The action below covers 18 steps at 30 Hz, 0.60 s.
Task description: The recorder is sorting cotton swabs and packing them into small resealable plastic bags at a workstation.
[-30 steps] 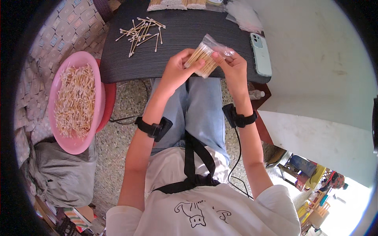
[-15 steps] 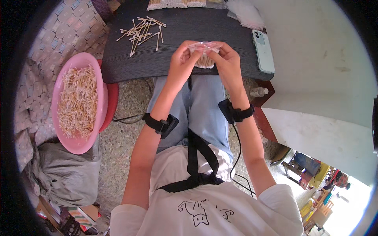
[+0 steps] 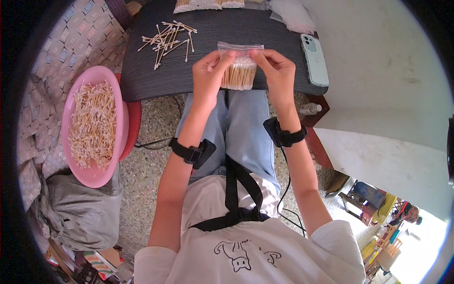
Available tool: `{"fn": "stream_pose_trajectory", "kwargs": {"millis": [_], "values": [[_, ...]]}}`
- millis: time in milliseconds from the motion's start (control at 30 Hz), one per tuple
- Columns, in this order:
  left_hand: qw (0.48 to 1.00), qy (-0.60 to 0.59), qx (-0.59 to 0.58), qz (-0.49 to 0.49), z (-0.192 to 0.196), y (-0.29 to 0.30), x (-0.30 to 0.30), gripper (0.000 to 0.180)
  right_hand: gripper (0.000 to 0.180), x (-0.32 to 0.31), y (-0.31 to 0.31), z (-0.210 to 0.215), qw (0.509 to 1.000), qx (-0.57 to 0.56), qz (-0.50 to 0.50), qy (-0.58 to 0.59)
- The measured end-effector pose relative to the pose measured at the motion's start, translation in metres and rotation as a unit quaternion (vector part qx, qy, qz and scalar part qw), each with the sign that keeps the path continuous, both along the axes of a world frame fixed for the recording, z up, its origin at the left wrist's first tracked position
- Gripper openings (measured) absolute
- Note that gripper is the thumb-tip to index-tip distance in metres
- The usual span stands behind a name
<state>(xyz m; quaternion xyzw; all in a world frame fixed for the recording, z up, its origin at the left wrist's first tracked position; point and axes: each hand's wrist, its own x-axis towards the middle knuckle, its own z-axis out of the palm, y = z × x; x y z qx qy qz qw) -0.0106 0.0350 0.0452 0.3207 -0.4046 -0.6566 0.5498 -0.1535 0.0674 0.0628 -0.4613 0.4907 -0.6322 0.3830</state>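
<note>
A clear zip bag (image 3: 240, 75) packed with cotton swabs hangs upright between my hands at the table's front edge. My left hand (image 3: 208, 73) pinches its upper left side, thumb on the front. On the upper right side, my right hand (image 3: 278, 71) grips it the same way. The swabs stand in a row inside, white tips at top and bottom. Above my thumbs the zip strip shows flat; whether it is sealed I cannot tell. Loose cotton swabs (image 3: 169, 40) lie scattered on the dark table (image 3: 142, 80), left of my hands.
Full bags of cotton swabs (image 3: 198, 5) sit at the table's far edge. Flat clear bags (image 3: 294, 16) are stacked at the far right, with a pale phone (image 3: 315, 61) nearer. A pink basin (image 3: 124, 118) heaped with swabs stands at left. A bottle (image 3: 310, 109) is below the table's right side.
My hands have moved apart, and the bag between them now shows spread flat and nearly whole. Before, its top was bunched under my fingers.
</note>
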Motion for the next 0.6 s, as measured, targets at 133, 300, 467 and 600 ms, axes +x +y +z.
{"fn": "stream_pose_trajectory", "kwargs": {"millis": [133,300,467,600], "values": [[1.000,0.000,-0.001,0.012,0.007,0.003,0.000,0.018,0.016,0.007,0.004,0.007,0.998,-0.015,-0.025,-0.062],[0.996,-0.042,-0.073,0.024,0.016,0.007,0.007,0.020,0.016,0.008,0.006,0.010,0.998,-0.028,-0.006,-0.064],[0.994,-0.027,-0.094,0.054,0.020,0.009,0.011,0.018,0.013,0.010,0.009,0.016,0.997,-0.031,-0.001,-0.068],[0.992,-0.025,-0.117,0.048,0.026,0.010,0.014,0.018,0.011,0.010,0.011,0.020,0.996,-0.052,0.011,-0.069]]}}
